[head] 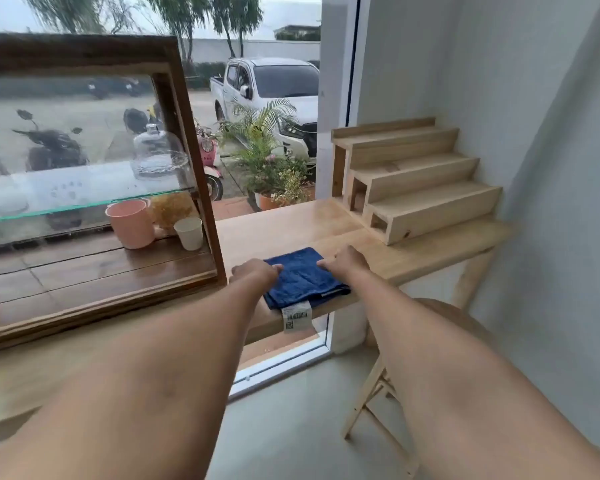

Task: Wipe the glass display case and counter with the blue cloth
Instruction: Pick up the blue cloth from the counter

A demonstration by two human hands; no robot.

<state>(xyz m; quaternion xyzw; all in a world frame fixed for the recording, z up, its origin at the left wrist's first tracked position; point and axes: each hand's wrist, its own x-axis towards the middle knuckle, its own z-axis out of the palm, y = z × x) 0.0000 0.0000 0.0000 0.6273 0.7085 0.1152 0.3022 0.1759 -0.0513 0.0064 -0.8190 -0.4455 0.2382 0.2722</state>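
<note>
Head view: the folded dark blue terry cloth (pixel 302 282) lies at frame centre on the pale wooden counter (pixel 413 254), between both hands. The left hand (pixel 255 271) grips its left edge and the right hand (pixel 347 263) its right edge, fingers curled. The dark wood-framed glass display case (pixel 187 140) occupies the frame's left.

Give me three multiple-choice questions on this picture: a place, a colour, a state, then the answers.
1. Where does the blue cloth lie? A) on the stepped wooden riser B) on the light wooden counter C) on the floor
2. What colour is the larger cup in the display case? A) green B) black C) pink
3. How is the blue cloth? A) folded B) balled up C) spread open
Answers: 1 B, it rests near the counter's front edge; 2 C, it stands beside a small white cup; 3 A, layered edges show.
</note>
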